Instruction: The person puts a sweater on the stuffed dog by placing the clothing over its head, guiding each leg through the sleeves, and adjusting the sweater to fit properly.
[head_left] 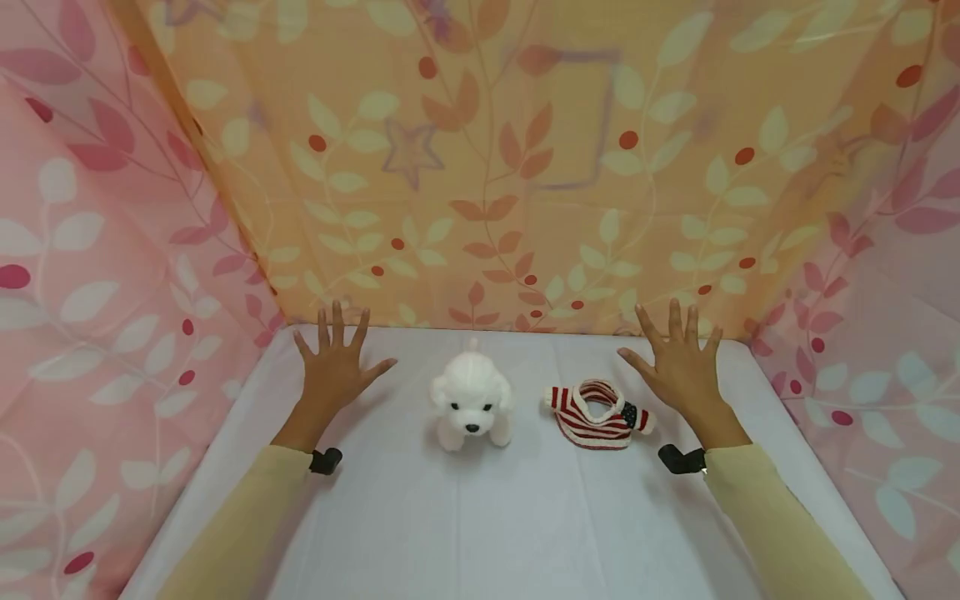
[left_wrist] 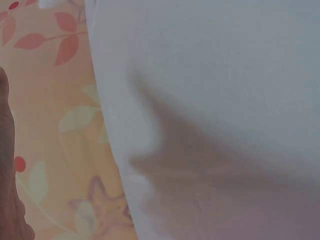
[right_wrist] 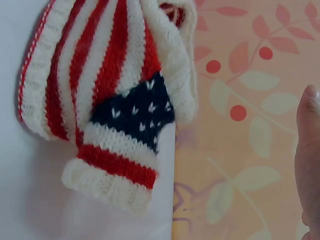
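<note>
In the head view, 2 hands reach in from the lower corners of the frame. The left hand, left of centre, has its 5 fingers straight and spread. The right hand, right of centre, is spread the same way. Each wrist carries a black device below a pale yellow sleeve. Between the hands, near the middle of the frame, a white plush dog stands upright, facing the bottom edge. Right of it, apart from it and nearer the right hand, a striped knit sweater lies on the white cloth. An orange leaf-patterned backdrop fills the top.

In the left wrist view, part of the hand shows at the left edge; a blurred shadow crosses the cloth at centre.

In the right wrist view, the sweater fills the upper left, its navy patch flecked white; a thumb shows at the right edge.
</note>
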